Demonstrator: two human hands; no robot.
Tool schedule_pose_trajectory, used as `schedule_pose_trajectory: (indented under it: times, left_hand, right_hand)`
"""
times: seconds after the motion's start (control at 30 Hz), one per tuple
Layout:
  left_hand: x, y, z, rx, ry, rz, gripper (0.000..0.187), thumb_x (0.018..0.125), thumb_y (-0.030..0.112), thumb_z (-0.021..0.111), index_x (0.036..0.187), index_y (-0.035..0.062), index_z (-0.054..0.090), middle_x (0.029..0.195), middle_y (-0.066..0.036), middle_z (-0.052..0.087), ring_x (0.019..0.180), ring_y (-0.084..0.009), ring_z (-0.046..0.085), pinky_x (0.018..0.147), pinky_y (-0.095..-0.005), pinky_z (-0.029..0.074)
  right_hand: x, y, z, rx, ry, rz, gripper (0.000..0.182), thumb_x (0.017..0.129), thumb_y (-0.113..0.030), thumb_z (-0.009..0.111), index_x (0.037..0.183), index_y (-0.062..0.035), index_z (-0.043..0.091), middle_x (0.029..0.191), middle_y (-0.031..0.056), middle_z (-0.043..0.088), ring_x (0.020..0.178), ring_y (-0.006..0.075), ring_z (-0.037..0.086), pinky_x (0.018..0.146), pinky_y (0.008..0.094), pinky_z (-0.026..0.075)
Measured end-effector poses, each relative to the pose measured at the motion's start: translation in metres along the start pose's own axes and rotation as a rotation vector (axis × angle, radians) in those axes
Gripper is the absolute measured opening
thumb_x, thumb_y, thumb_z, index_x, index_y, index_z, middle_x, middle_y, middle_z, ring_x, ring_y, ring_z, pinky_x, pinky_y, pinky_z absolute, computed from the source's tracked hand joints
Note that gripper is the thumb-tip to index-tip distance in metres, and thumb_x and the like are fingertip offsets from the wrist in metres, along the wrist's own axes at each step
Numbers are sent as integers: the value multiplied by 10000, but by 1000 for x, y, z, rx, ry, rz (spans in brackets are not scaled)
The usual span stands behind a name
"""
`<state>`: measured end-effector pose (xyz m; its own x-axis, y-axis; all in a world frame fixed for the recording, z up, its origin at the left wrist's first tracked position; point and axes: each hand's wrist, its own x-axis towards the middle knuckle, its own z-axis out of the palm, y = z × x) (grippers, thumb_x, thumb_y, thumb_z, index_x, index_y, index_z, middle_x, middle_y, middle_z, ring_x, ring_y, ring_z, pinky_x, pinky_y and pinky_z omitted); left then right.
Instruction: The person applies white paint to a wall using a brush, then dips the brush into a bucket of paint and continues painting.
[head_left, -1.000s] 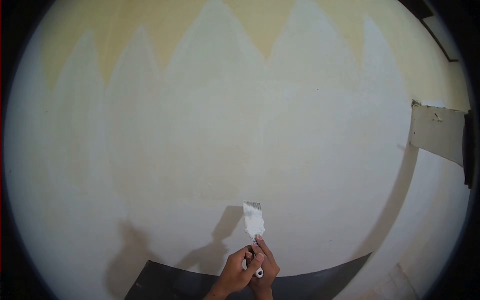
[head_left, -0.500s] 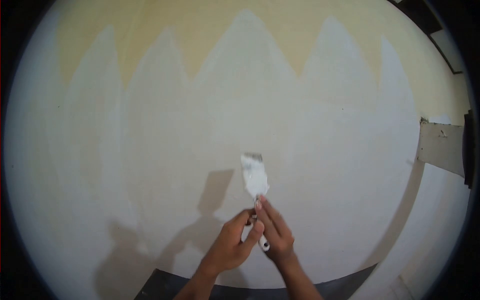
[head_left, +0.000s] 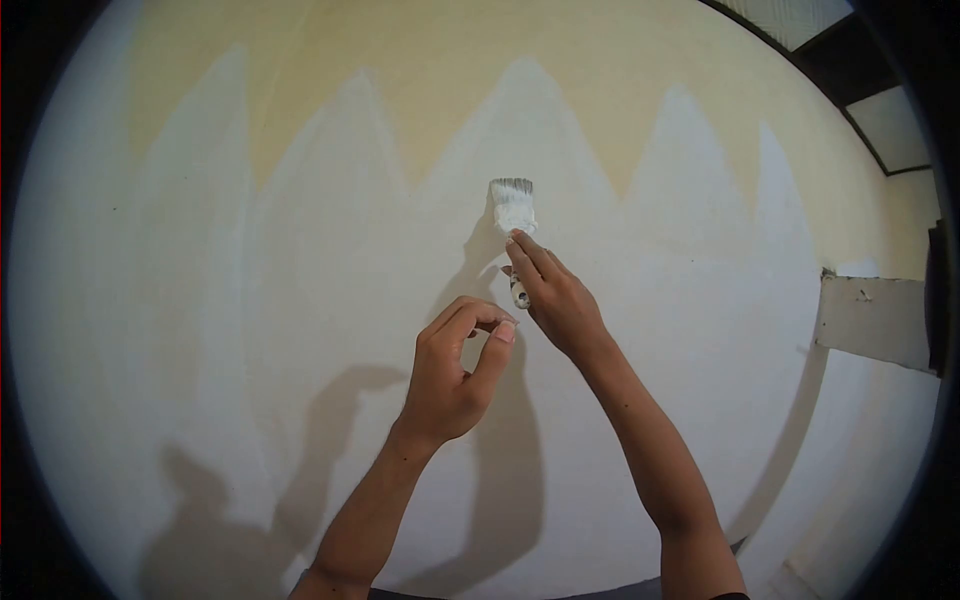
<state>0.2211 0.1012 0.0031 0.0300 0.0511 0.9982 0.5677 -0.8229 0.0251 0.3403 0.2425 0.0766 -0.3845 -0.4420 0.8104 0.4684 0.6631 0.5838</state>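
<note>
My right hand [head_left: 558, 295] is closed around the handle of a paintbrush [head_left: 515, 208], whose white-coated bristles point up at the wall. Dark bristle tips show at its top end. Below and left of the brush is my left hand [head_left: 458, 365], its fingers curled and thumb near the fingertips; whether anything tiny is between them is too small to tell. The wall [head_left: 370, 240] is whitish with jagged peaks reaching up into a yellow upper area [head_left: 430, 60].
A pale board or panel [head_left: 872, 315] with a dark edge juts out at the right. Ceiling panels with dark strips [head_left: 850, 60] show at the upper right. Shadows of my arms and head fall on the lower wall. A dark edge [head_left: 620, 592] runs along the bottom.
My right hand has carried the brush upward, nearer the peaks. My left hand has come off the brush handle and also risen. The view has tilted up slightly.
</note>
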Motion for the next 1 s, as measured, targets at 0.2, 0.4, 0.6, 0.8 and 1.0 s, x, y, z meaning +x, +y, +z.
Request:
schedule_pose_trajectory:
  times: [0.2,0.4,0.6,0.8,1.0]
  left_hand:
    - [1,-15,-23,-2,-55,-30,160,946,121,546,922,-4,642,903,-87,663,835,-156,600,785,-306,475]
    - [-7,-21,-30,-39,-43,-72,166,946,129,551,907,-7,637,897,-83,664,828,-152,597,783,-304,475]
    - [4,-35,-35,-85,-59,-69,169,946,140,559,903,-8,631,888,-80,665,825,-150,596,793,-307,472]
    - [20,-36,-39,-60,-101,-62,163,944,136,563,889,-5,626,876,-81,668,828,-149,600,796,-309,471]
    - [33,-42,-26,-90,-58,9,146,929,112,571,867,-6,630,862,-87,672,809,-151,604,775,-304,476]
  right_hand:
    - [23,-1,-5,-3,-71,-5,324,910,-52,594,1207,63,531,1299,199,561,1085,320,638,831,393,580]
    - [27,3,-8,84,-190,84,373,878,-8,616,1238,27,525,1313,148,574,1066,326,644,840,422,567]
    - [18,17,-12,167,24,117,418,864,11,660,1270,-55,586,1299,145,614,1086,337,645,881,419,559]
    - [44,33,-35,218,157,148,411,848,37,675,1242,-69,627,1265,155,640,1108,347,639,907,406,555]
    - [50,43,-5,28,-84,-40,474,804,49,637,1265,-37,569,1302,129,612,1120,309,619,874,412,560]
